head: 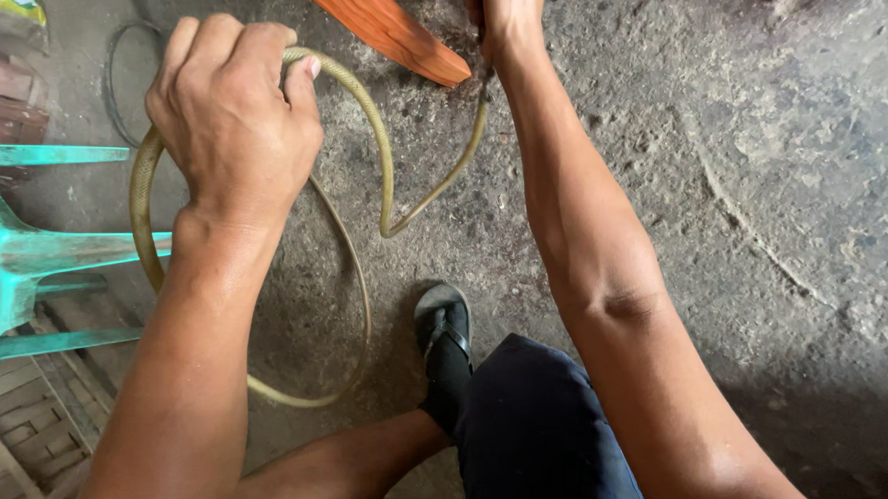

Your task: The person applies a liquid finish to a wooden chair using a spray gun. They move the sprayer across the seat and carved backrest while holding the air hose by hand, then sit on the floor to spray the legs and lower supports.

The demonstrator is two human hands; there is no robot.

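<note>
My left hand (231, 109) is closed in a fist around a yellowish-green flexible hose (373, 134) that loops over the concrete floor. The hose curls down past my foot and back up toward my right hand (511, 16), which sits at the top edge of the view, partly cut off. That hand seems to grip something dark where the hose end arrives; what it is stays hidden. An orange-red wooden board (389, 30) lies tilted just left of my right hand.
A turquoise plastic stool (31, 256) stands at the left. Wooden slats (23, 441) lie at the lower left. My foot in a black sandal (445, 338) rests on the rough concrete floor (756, 170). A thin dark ring (114, 84) lies at upper left.
</note>
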